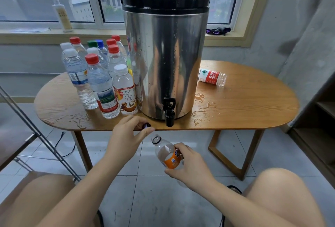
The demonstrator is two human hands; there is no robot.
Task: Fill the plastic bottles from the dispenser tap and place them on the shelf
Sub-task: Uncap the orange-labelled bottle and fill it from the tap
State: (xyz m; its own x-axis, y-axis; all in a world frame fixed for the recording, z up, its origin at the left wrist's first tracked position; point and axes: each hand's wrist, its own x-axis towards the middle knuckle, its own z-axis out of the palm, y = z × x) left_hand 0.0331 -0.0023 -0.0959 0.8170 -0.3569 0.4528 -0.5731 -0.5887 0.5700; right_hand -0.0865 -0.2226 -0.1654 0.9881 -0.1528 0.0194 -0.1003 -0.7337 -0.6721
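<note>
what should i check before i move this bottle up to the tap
1. Cap off the orange-label bottle: ok, the neck is open.
2. Cap kept safe: ok, the left hand pinches the dark cap at the table edge.
3. Grip on the bottle: ok, the right hand is curled round its body.
4. Mouth under the tap: not ok, it sits lower and to the left of the spout, and the bottle is tilted.
5. Tap shut and not dripping: cannot tell.
6. Table dry: not ok, there are puddles beside the dispenser.
</note>
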